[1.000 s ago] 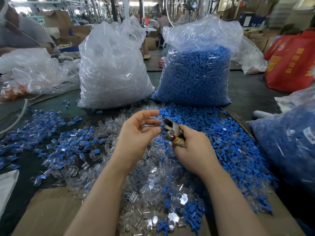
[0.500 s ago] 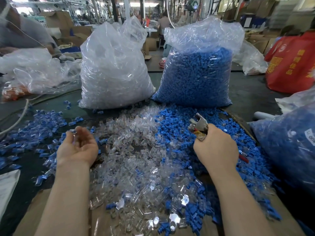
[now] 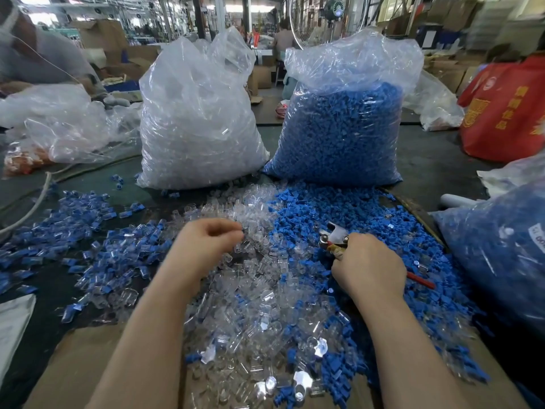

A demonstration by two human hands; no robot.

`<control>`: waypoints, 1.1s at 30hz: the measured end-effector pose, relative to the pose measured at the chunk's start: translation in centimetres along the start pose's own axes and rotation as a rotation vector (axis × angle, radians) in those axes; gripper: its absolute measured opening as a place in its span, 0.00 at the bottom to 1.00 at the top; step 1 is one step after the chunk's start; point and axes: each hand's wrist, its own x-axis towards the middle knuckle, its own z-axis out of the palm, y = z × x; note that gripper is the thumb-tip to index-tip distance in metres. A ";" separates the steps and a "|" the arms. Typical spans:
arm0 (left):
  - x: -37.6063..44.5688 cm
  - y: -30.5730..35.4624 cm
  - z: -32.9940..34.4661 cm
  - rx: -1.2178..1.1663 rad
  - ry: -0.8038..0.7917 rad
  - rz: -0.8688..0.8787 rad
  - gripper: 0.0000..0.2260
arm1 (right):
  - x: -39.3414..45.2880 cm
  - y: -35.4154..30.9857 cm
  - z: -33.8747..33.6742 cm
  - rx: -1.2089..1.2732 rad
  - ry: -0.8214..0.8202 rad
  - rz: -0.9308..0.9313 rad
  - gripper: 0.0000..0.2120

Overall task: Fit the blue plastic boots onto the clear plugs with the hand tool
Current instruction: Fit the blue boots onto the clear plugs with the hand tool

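2 hands work over a desk (image 3: 442, 160) heaped with loose parts. The left hand (image 3: 206, 246) hovers over the pile of clear plugs (image 3: 250, 290), fingers curled with the tips bunched together; whether they pinch a plug I cannot tell. The right hand (image 3: 365, 267) grips the hand tool (image 3: 334, 239), its metal head pointing left above the blue boots (image 3: 339, 214) and a red handle poking out to the right. Behind stand 2 sacks: a clear-plug sack (image 3: 197, 122) and a blue-boot sack (image 3: 339, 131).
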 end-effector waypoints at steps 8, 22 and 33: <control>0.4 -0.4 2.5 0.529 -0.155 0.088 0.08 | -0.1 -0.2 -0.3 -0.069 -0.036 -0.022 0.08; 0.3 -0.3 2.3 0.603 -0.157 0.155 0.02 | -0.1 -0.4 0.4 -0.050 -0.050 -0.020 0.16; -0.4 0.4 2.3 0.203 -0.096 0.134 0.04 | 0.0 -0.5 0.5 -0.018 0.001 -0.035 0.16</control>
